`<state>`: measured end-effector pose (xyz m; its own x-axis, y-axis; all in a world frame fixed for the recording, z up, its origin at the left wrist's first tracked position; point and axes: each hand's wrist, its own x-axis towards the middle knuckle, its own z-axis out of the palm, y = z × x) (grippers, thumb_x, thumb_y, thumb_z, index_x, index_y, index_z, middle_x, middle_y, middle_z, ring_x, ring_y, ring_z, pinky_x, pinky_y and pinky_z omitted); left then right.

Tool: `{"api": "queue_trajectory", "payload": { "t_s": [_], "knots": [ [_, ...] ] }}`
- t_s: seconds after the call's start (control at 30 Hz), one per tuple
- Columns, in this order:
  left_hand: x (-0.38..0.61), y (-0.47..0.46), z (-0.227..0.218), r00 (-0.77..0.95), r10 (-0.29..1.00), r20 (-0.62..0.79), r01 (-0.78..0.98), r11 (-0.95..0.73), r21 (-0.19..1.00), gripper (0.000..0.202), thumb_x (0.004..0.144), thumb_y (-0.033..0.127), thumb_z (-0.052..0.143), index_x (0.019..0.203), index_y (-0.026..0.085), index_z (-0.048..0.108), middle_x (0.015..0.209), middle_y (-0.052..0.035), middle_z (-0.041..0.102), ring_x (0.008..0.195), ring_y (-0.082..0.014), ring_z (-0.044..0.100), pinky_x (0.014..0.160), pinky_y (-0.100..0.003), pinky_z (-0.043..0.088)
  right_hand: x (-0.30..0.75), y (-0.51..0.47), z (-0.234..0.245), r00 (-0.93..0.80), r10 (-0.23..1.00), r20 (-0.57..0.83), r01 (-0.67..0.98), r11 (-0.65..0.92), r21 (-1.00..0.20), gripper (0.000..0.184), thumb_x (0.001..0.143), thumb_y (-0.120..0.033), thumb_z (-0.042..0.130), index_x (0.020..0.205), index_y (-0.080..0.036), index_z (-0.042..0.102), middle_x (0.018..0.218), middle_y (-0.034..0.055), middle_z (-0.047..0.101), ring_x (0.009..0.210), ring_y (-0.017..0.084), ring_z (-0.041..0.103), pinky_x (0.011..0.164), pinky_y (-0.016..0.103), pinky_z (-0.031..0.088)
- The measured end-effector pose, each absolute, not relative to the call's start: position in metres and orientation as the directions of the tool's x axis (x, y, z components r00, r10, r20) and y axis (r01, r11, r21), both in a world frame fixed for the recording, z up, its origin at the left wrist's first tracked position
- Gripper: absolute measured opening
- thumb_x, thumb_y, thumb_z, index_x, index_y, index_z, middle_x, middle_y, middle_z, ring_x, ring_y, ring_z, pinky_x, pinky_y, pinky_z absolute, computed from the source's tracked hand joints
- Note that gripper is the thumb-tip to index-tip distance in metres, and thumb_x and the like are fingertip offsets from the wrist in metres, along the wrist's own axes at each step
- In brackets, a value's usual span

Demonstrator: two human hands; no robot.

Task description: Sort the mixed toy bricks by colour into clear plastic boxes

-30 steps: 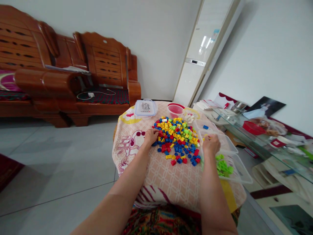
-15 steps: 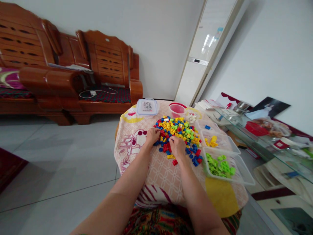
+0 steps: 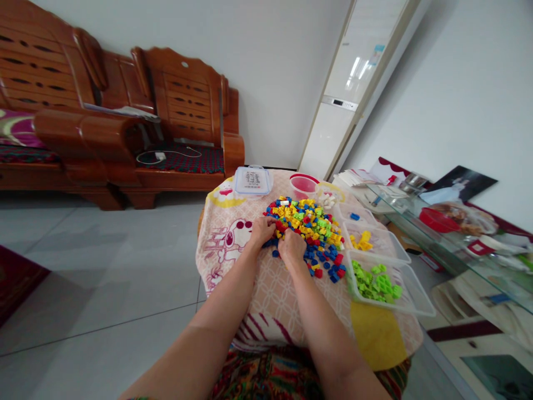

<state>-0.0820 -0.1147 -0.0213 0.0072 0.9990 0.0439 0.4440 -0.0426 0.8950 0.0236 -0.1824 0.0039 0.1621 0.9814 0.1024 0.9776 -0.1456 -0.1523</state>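
A heap of small toy building bricks (image 3: 308, 215) in red, yellow, blue and green lies on the cloth-covered round table. My left hand (image 3: 262, 231) touches the heap's left edge, its fingers curled beside some red bricks; what they grip, if anything, is hidden. Just to the right, my right hand (image 3: 292, 248) is closed at the front of the heap, knuckles up, with its fingertips out of sight. Loose blue and red bricks (image 3: 333, 270) lie to the right of it. Green bricks (image 3: 377, 283) fill part of a clear plastic tray (image 3: 418, 294).
Behind that tray, other clear compartments hold yellow bricks (image 3: 362, 241) and a blue brick (image 3: 355, 216). A lidded plastic box (image 3: 252, 181) and a pink-red bowl (image 3: 303, 184) stand at the back, with white pieces (image 3: 327, 200) beside the bowl. A glass-topped stand (image 3: 453, 261) is on the right.
My right hand has moved left, closer to my left hand, and is more closed. Red and yellow bricks in front of the heap have shifted or are now covered. My left hand stays nearly in place.
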Motion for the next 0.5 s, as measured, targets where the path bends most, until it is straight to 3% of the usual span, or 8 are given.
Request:
{"api": "queue_trajectory", "payload": {
  "t_s": [0.2, 0.5],
  "knots": [
    [-0.084, -0.111, -0.026, 0.008, 0.995, 0.103, 0.49, -0.094, 0.867, 0.034, 0.081, 0.01, 0.055, 0.106, 0.016, 0.077, 0.072, -0.0004, 0.073, 0.059, -0.0119, 0.067, 0.059, -0.018, 0.052, 0.024, -0.18, 0.0, 0.189, 0.975, 0.119, 0.97, -0.167, -0.176, 0.021, 0.096, -0.027, 0.058, 0.113, -0.016, 0.065, 0.104, 0.0141, 0.076, 0.098, 0.023, 0.074, 0.077, 0.028, 0.051],
    [-0.087, -0.114, -0.022, 0.066, 0.993, 0.102, 0.409, -0.12, 0.905, 0.035, 0.077, 0.012, 0.061, 0.11, 0.013, 0.075, 0.069, 0.0012, 0.07, 0.053, -0.0104, 0.062, 0.054, -0.018, 0.05, 0.026, -0.184, -0.009, 0.205, 0.967, 0.153, 0.962, -0.169, -0.216, 0.02, 0.096, -0.029, 0.058, 0.112, -0.018, 0.064, 0.101, 0.0113, 0.077, 0.095, 0.022, 0.074, 0.075, 0.027, 0.049]
  ]
}}
